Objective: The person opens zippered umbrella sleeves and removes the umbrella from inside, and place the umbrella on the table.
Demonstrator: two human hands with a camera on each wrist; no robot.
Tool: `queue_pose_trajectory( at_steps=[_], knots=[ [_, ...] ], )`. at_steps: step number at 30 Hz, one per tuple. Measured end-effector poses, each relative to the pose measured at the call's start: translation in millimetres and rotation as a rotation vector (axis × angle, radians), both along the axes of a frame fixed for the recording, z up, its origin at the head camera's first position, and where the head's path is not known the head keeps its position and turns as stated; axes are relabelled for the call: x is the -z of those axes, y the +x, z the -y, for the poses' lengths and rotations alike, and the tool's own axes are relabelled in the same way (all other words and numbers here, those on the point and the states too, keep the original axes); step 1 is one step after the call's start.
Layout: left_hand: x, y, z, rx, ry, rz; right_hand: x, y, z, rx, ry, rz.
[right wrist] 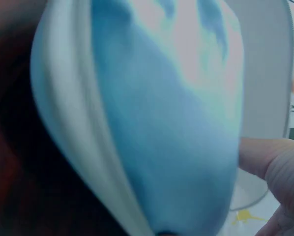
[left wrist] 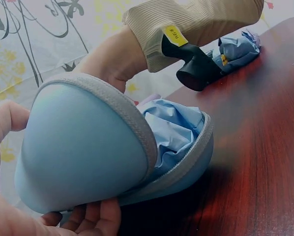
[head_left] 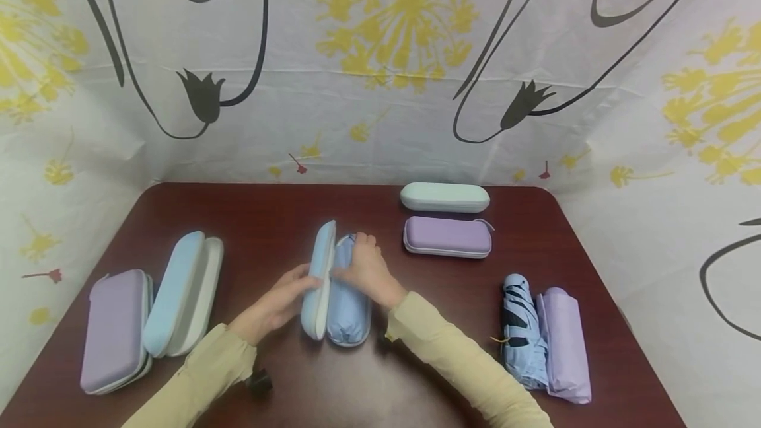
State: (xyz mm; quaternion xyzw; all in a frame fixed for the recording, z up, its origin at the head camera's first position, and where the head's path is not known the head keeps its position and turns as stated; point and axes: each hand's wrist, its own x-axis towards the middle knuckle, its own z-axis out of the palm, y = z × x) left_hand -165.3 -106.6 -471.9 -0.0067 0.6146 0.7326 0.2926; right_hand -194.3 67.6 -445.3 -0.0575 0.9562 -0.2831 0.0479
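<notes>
A light blue zip case [head_left: 319, 286] stands open at the middle of the table, its lid tilted up on the left side. Inside its lower half lies a folded blue umbrella [head_left: 347, 316], whose bunched cloth [left wrist: 171, 129] shows in the left wrist view. My left hand [head_left: 278, 302] holds the lid from the left, fingers curled beneath it in the left wrist view. From the right, my right hand [head_left: 370, 269] grips the umbrella near its far end. The right thumb [right wrist: 260, 156] lies against the umbrella's side; the other right fingers are mostly hidden in the right wrist view.
At the left lie a purple case [head_left: 114, 332] and another blue case [head_left: 174, 296], partly open with a pale interior. A mint case [head_left: 444, 197] and a purple case [head_left: 447, 237] sit at the back right. Blue [head_left: 523, 349] and lilac [head_left: 566, 349] folded umbrellas lie at the right.
</notes>
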Motion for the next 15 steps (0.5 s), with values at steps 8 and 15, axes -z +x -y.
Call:
queue_pose_trajectory(
  at_steps=[8, 15],
  knots=[
    [-3.1, 2.1, -2.3, -0.009, 0.007, -0.007, 5.7, 4.5, 3.2, 0.045, -0.087, 0.034],
    [0.3, 1.9, -3.1, -0.004, 0.019, -0.028, 10.4, 1.7, -4.7, 0.053, -0.156, 0.136]
  ],
)
